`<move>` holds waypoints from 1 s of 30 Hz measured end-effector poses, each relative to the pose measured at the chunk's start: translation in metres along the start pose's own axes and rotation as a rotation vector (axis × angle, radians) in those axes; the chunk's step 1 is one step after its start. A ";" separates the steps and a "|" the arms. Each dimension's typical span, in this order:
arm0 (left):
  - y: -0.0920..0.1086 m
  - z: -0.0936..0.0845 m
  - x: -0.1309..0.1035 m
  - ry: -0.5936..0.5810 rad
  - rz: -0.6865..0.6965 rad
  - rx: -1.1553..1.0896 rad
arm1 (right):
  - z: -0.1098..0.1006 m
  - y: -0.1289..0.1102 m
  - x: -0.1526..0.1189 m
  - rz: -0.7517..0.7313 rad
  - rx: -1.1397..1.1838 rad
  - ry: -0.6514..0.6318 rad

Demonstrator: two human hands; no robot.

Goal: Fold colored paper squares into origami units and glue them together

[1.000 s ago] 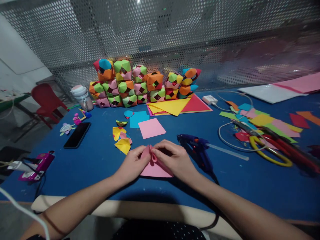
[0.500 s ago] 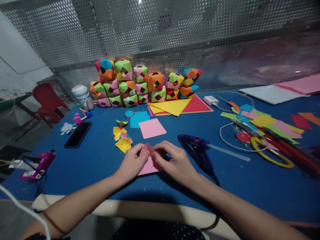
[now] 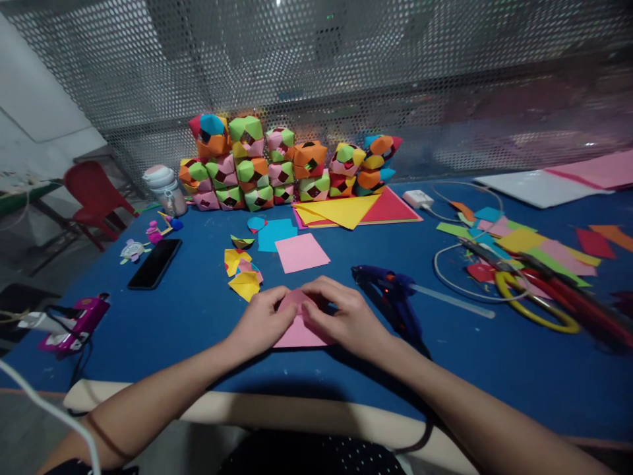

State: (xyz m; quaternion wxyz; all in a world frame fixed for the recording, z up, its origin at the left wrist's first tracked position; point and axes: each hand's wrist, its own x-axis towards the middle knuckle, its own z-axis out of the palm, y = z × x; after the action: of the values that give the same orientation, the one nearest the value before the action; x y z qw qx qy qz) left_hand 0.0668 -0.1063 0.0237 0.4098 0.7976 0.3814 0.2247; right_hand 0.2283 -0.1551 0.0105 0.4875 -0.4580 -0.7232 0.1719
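Note:
A pink paper (image 3: 302,335) lies at the front middle of the blue table, its far part folded over. My left hand (image 3: 262,321) grips it from the left, thumb on top of the fold. From the right my right hand (image 3: 346,318) holds the same paper, its thumb close to the other one. The fingertips behind the fold are partly hidden. Beyond my hands lie a pink square (image 3: 301,253) and blue sheets (image 3: 277,235). Folded yellow pieces (image 3: 244,285) sit just left of them.
A blue glue gun (image 3: 390,293) with its cable lies right of my hands. Farther right are yellow-handled scissors (image 3: 534,307) and paper scraps. Stacked paper balls (image 3: 252,175) stand at the back. A phone (image 3: 155,265) and purple power strip (image 3: 82,323) are at left.
The raised fold of the pink paper now lies flatter under my thumbs, and more of its lower right edge shows. Both hands remain in nearly the same place.

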 end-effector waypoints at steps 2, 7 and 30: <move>0.000 -0.002 0.001 -0.026 -0.035 -0.004 | 0.000 0.001 0.001 -0.043 0.021 -0.025; 0.004 -0.008 0.004 -0.110 -0.130 -0.144 | 0.000 0.004 0.000 -0.135 0.019 -0.044; 0.009 -0.019 0.003 -0.144 -0.044 -0.198 | 0.001 -0.002 -0.002 0.137 0.016 -0.008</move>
State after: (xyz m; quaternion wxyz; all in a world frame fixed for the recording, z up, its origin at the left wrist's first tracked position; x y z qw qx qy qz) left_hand 0.0597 -0.0986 0.0421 0.5178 0.7586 0.3444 0.1942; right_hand 0.2265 -0.1573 0.0103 0.4753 -0.5019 -0.6907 0.2126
